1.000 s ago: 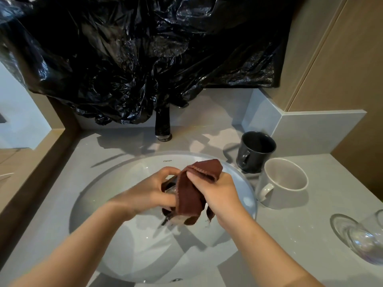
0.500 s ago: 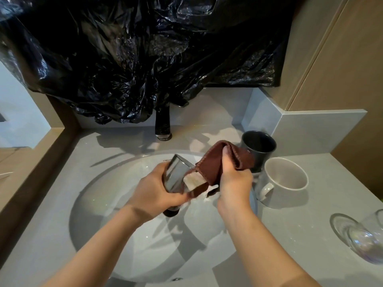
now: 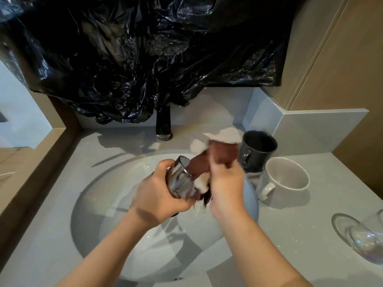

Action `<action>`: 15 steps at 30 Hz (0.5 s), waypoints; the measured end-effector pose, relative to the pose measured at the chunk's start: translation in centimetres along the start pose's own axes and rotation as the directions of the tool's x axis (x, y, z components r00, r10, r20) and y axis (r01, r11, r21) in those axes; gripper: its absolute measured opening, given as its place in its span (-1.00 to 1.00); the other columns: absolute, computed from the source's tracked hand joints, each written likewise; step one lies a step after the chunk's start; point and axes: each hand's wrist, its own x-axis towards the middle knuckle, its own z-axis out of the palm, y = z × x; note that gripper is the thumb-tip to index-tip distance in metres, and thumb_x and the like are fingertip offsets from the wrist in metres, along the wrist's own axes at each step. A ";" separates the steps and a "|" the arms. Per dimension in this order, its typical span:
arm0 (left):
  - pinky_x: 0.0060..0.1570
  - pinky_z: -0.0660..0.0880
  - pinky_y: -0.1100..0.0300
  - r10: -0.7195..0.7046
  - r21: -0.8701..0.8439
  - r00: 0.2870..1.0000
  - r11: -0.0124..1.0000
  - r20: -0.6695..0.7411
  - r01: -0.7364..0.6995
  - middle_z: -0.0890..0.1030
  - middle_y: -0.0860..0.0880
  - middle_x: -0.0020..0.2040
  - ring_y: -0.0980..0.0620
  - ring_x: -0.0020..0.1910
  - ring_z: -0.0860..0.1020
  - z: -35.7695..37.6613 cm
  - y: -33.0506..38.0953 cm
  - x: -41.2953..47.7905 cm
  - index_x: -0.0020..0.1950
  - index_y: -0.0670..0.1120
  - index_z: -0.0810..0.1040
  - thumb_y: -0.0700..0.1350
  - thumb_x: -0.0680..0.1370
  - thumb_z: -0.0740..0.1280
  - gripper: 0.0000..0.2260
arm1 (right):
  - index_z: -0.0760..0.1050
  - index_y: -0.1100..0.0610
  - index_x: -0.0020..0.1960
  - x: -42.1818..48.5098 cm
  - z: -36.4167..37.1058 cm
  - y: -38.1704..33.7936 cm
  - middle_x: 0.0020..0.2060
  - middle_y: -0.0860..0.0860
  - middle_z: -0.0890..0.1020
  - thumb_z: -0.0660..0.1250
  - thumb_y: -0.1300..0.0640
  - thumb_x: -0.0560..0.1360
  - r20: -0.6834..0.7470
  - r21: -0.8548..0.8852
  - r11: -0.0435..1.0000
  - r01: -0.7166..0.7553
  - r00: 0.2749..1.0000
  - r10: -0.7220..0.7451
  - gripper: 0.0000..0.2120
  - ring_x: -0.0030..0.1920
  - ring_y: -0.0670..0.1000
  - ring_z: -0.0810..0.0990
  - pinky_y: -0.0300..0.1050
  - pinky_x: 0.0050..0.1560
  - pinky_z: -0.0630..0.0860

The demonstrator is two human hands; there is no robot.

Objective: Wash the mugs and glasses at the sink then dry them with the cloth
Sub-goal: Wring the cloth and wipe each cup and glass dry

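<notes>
Nearest to us, our two bare forearms reach forward over the pale round sink (image 3: 97,208), which is set into the grey tabletop (image 3: 306,241). At the right edge of the tabletop, well apart from the sink, a clear glass (image 3: 366,245) is cut off by the frame, so we cannot tell how it stands.

Above the basin we hold our work. Our left hand (image 3: 155,195) curls round a shiny glass (image 3: 179,179), fingers wrapped over its side and thumb under it. The glass is tilted, its mouth pointing up and away to the right. Our right hand (image 3: 226,183) grips a brown cloth (image 3: 219,155) bunched in its fingers. One end of the cloth goes to the mouth of the glass, and a loose end hangs down between our hands. The cloth touches the glass at the rim; how far it goes inside we cannot tell.

Beyond our right hand, on the tabletop just beside the sink, a white mug (image 3: 284,183) stands upright with its handle toward the basin. Right behind it, a dark mug (image 3: 257,151) also stands upright.

Farther back, a dark faucet (image 3: 163,126) rises behind the sink. Above it hangs crumpled black plastic sheeting (image 3: 145,50), which covers the wall and the top of the faucet.
</notes>
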 end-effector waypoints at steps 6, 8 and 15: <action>-0.18 0.56 0.18 -0.150 -0.620 0.988 0.774 0.020 0.130 0.64 -0.15 0.04 -0.10 -0.02 0.64 0.0 -0.5 0.9 0.24 -0.13 0.44 0.10 0.12 0.53 -0.25 | 0.53 0.00 -0.06 -1.2 -2.1 -0.7 -0.24 -0.08 0.69 0.46 -0.09 0.30 0.261 -0.045 0.991 -0.125 0.956 0.133 -0.72 -0.19 -0.07 0.66 -0.22 -0.16 0.52; -0.11 0.57 0.07 -0.149 -0.685 0.989 0.722 -0.011 0.101 0.63 -0.20 0.09 -0.14 0.03 0.63 0.5 0.2 1.1 0.27 -0.16 0.44 0.21 0.23 0.47 -0.27 | 0.50 -0.05 0.07 -2.7 -1.6 0.2 -0.15 -0.13 0.70 0.51 -0.09 0.28 0.457 -0.134 0.988 -0.075 0.880 0.129 -0.60 -0.08 -0.13 0.66 -0.32 -0.12 0.52; -0.14 0.53 0.23 -0.108 -0.584 0.982 0.792 0.153 0.178 0.66 -0.04 -0.07 0.10 -0.13 0.65 -1.1 0.9 1.4 0.13 -0.03 0.46 -0.07 0.21 0.60 -0.44 | 0.51 -0.03 0.19 -2.0 -1.6 0.8 -0.15 -0.07 0.61 -0.11 -0.55 0.26 0.453 -0.293 0.948 -0.127 0.854 0.255 -0.17 -0.21 -0.17 0.55 -0.39 -0.30 0.40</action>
